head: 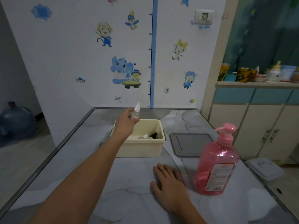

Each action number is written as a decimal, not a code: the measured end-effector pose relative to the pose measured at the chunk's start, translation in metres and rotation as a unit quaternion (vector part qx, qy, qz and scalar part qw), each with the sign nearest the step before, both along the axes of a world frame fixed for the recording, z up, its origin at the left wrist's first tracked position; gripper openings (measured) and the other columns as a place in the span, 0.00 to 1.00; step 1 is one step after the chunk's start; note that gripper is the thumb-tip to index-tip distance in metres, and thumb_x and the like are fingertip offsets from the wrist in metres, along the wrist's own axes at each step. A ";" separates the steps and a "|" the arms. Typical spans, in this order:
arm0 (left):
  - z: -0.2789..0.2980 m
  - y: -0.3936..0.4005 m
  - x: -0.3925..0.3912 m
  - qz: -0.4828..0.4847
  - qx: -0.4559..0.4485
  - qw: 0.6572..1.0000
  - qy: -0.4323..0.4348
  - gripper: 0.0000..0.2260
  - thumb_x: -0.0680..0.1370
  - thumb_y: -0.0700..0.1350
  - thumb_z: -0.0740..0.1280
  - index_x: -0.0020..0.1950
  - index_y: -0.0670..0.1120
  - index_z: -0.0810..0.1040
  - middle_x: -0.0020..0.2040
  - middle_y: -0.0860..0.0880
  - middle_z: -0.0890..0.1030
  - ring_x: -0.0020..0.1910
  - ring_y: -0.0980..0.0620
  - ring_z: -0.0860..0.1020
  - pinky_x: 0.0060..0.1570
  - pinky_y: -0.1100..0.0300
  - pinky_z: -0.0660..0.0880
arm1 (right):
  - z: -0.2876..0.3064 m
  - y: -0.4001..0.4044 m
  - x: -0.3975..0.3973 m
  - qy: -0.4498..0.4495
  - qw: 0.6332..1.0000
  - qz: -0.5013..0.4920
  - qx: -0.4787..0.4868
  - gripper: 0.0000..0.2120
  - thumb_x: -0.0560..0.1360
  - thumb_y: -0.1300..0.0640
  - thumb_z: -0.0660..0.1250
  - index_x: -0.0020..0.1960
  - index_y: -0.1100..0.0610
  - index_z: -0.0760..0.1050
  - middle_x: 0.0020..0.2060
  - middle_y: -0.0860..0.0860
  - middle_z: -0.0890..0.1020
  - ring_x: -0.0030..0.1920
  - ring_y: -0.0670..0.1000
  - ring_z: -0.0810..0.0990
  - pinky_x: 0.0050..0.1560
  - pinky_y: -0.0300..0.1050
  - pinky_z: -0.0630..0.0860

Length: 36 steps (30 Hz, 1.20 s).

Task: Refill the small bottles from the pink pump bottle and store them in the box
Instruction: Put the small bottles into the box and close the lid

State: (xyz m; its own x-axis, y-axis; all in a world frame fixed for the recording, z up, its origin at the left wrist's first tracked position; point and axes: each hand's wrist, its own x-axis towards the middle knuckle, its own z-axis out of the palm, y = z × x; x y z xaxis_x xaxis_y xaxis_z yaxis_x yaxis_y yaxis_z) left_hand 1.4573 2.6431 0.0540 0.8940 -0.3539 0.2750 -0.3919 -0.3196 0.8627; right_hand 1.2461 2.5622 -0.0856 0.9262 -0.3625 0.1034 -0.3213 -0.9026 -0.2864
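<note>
My left hand (127, 122) is stretched out over the cream box (142, 146) and grips a small clear spray bottle (135, 111) with a white nozzle, held upright above the box's far left corner. Inside the box lie other small bottles (146, 136), one pale with a white cap and one dark. The pink pump bottle (217, 162) stands upright on the table at the right, partly filled with pink liquid. My right hand (167, 181) lies flat on the tabletop, palm down, just left of the pink bottle and touching nothing else.
A grey lid (191, 145) lies flat on the marble-look table (80, 183) to the right of the box. A wall with cartoon stickers rises behind the table. A cabinet with jars is at the right, and a water jug (16, 120) sits on the floor at the left.
</note>
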 end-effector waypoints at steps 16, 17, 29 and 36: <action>-0.043 -0.021 0.051 -0.019 0.462 0.887 0.008 0.22 0.73 0.52 0.72 0.59 0.39 0.74 0.59 0.41 0.79 0.58 0.42 0.78 0.48 0.56 0.71 | -0.002 -0.002 0.003 -0.022 1.000 -0.003 -0.004 0.32 0.75 0.37 0.46 0.77 0.44 0.49 0.77 0.40 0.50 0.77 0.42 0.45 0.70 0.43 0.31; -0.043 -0.023 0.052 -0.026 0.476 0.879 0.015 0.23 0.74 0.51 0.72 0.62 0.38 0.74 0.61 0.41 0.78 0.59 0.42 0.77 0.50 0.55 0.72 | -0.003 -0.002 0.004 -0.025 1.000 -0.004 -0.005 0.32 0.75 0.37 0.47 0.77 0.44 0.50 0.77 0.40 0.50 0.77 0.42 0.46 0.70 0.43 0.32; -0.041 -0.023 0.045 0.007 0.338 0.941 -0.018 0.16 0.79 0.48 0.61 0.64 0.42 0.75 0.63 0.42 0.78 0.58 0.43 0.77 0.53 0.55 0.70 | -0.001 0.000 0.003 -0.004 1.000 -0.004 0.005 0.33 0.75 0.37 0.47 0.78 0.45 0.49 0.77 0.41 0.50 0.77 0.43 0.45 0.75 0.48 0.36; -0.014 -0.021 0.009 -0.003 0.169 0.984 -0.057 0.18 0.81 0.48 0.60 0.69 0.44 0.73 0.67 0.44 0.76 0.64 0.45 0.75 0.62 0.54 0.69 | 0.015 0.000 0.003 0.048 0.998 0.007 0.040 0.31 0.77 0.39 0.50 0.77 0.47 0.51 0.78 0.45 0.52 0.78 0.47 0.48 0.77 0.53 0.45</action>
State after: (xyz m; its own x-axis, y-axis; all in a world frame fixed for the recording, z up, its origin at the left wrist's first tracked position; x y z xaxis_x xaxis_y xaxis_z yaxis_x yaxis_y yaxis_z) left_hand 1.4667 2.6224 0.0401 0.8621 -0.4470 0.2389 -0.4821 -0.5778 0.6586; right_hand 1.2495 2.5617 -0.0710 0.9354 -0.3532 -0.0147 -0.3383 -0.8823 -0.3273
